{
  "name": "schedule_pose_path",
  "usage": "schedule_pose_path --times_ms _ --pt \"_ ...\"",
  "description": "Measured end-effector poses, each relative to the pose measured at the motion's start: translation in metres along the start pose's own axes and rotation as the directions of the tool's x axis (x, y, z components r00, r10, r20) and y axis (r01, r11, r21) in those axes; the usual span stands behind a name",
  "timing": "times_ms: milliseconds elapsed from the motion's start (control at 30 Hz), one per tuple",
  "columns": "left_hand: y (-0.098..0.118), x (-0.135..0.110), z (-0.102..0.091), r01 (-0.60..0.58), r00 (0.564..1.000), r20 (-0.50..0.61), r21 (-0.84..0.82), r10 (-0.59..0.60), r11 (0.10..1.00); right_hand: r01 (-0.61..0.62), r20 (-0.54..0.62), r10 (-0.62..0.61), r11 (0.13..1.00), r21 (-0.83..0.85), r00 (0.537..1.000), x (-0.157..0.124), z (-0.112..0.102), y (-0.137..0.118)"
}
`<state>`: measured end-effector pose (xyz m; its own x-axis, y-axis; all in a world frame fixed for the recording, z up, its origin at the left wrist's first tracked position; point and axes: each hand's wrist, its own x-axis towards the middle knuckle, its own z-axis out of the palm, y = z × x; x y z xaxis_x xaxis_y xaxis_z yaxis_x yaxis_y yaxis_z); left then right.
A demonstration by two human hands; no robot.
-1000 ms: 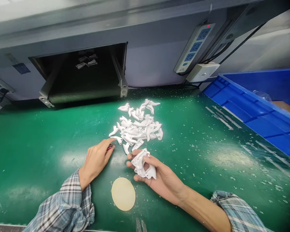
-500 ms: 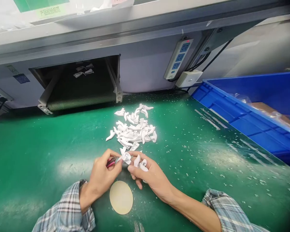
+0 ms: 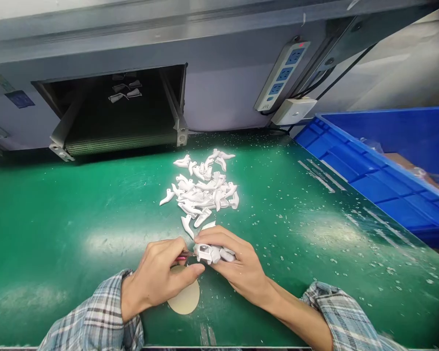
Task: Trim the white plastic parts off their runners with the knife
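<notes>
Far left: blue label [image 3: 19, 99] on the grey panel [image 3: 219, 102], print too small to read. Right of it, conveyor belt [image 3: 120, 124] runs into a dark opening, with white pieces [image 3: 116, 98] sitting on it.

Left hand [image 3: 161, 273], near side: fingers closed round a small pink-and-dark tool [image 3: 184, 256], thumb extended below it. Can't tell how far the tool itself is open, or its exact type. Cream disc [image 3: 185, 301] lies on the green table [image 3: 76, 209], partly hidden behind that hand.

Middle: loose pile of white parts [image 3: 201, 196] on the table, beyond both hands. Right hand [image 3: 243, 268] has a few held parts [image 3: 206, 253] bunched in its grip, fingers curled over their far side; exact count hidden. Tool tip is at the left end of the bunch; contact looks likely, can't confirm.

Step in hand, my read: tool being applied to one held part. Next move calls for a steady right hand, fine tip control, and tip clear of the right fingertips.

Right, far side: power strip [image 3: 282, 75], red light lit, markings unreadable; white box [image 3: 293, 111] just below. Far right: blue bin [image 3: 373, 181], some clear plastic inside. No brand legible anywhere.
</notes>
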<state>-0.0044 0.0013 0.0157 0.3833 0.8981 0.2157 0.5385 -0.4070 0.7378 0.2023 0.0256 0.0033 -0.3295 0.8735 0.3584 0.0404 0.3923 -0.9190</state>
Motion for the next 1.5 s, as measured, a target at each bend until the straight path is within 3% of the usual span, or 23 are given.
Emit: schedule_pose_path --times_ms 167,533,900,1100,1367,1500 --pt "-0.0026 -0.0004 0.0037 0.011 0.996 0.093 0.013 -0.012 1.000 0.042 0.030 -0.041 0.998 -0.042 0.999 -0.0019 0.0000 0.0010" --pt "-0.0029 -0.0032 0.0033 0.108 0.978 0.183 -0.047 -0.098 0.993 0.105 0.029 -0.103 0.988 -0.114 0.994 -0.0026 -0.0023 0.0000" --pt "-0.0021 0.0003 -0.0048 0.126 0.955 0.282 -0.112 -0.090 0.986 0.118 0.078 -0.104 0.971 -0.206 0.992 -0.0025 -0.0048 -0.0009" --pt "-0.0043 0.0018 -0.0055 0.136 0.944 0.319 -0.156 -0.081 0.978 0.242 0.087 -0.228 0.940 -0.240 0.970 -0.0020 -0.0046 0.0006" --pt "-0.0079 -0.0005 -0.0022 0.085 0.956 0.289 -0.134 -0.044 0.987 0.243 0.090 -0.228 0.938 -0.248 0.970 -0.0017 -0.0042 0.0010" --pt "-0.0073 -0.0034 0.0015 0.030 0.997 0.081 -0.103 -0.021 0.994 0.188 0.075 -0.176 0.961 -0.202 0.982 -0.0009 -0.0010 0.0009"
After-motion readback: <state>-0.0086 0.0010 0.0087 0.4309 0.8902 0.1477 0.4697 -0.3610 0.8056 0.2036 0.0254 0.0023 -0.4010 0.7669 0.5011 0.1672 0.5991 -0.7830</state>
